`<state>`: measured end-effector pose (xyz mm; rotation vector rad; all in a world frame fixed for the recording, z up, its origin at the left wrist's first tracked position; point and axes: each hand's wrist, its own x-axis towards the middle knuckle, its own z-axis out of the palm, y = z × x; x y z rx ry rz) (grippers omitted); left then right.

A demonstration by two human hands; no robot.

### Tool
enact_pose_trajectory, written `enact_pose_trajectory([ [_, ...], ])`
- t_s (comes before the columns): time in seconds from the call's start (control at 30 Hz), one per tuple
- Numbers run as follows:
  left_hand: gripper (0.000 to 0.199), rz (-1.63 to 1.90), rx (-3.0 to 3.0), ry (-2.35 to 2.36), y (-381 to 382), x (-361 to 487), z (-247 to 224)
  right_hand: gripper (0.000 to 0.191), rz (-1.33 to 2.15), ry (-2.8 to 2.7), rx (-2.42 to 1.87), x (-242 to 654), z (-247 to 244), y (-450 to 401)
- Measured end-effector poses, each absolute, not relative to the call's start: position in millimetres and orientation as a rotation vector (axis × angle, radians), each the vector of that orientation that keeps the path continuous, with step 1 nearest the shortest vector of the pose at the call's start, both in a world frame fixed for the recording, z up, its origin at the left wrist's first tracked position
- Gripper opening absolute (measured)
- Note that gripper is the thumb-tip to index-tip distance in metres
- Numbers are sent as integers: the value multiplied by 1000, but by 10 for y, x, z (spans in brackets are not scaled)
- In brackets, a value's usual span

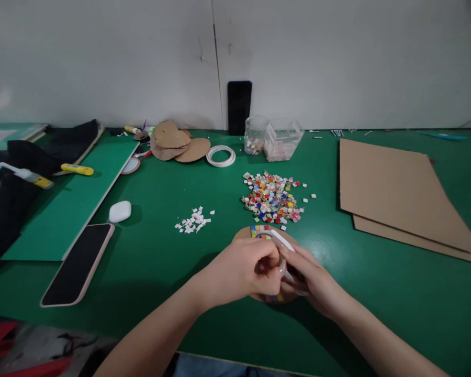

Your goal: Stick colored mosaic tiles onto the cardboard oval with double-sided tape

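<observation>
Both hands meet above a round cardboard disc (241, 234) that carries rows of small coloured tiles (260, 229). My right hand (312, 269) is wrapped round a white strip (281, 240), which seems to form a loop or roll; its lower part is partly covered by fingers. My left hand (249, 267) is closed in a pinch at the loop's left side, and what lies between its fingertips is too hidden to make out. Just beyond the disc lies a heap of mixed coloured tiles (272, 199). White paper-like bits (195, 220) are scattered to the left.
A phone (78, 264), a white case (120, 211) and a green board (74, 204) lie left. At the back are cardboard discs (194, 150), a white tape ring (221, 156), clear containers (282, 141) and an upright phone (239, 107). Cardboard sheets (392, 191) lie right.
</observation>
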<state>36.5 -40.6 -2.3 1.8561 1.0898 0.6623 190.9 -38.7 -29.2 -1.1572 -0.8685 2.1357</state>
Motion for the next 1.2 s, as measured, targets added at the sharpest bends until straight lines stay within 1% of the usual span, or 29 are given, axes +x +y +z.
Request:
enact_pose_trajectory([
  [0.4, 21, 712, 1865, 1099, -416, 367, -47, 32, 2186, -909, -1036, 1905, -284, -383],
  [0.77, 19, 648, 1862, 1102, -415, 358, 1, 29, 2211, -854, -956, 1896, -301, -387],
  [0.93, 13, 616, 1866, 1119, -415, 354, 45, 30, 2168, -849, -986, 1908, -330, -387],
  [1.1, 7, 619, 1918, 1125, -412, 344, 8, 40, 2086, -889, -1040, 1899, -338, -373],
  [1.2, 7, 617, 1962, 1129, -405, 342, -23, 37, 1990, -951, -1089, 1893, -361, -368],
])
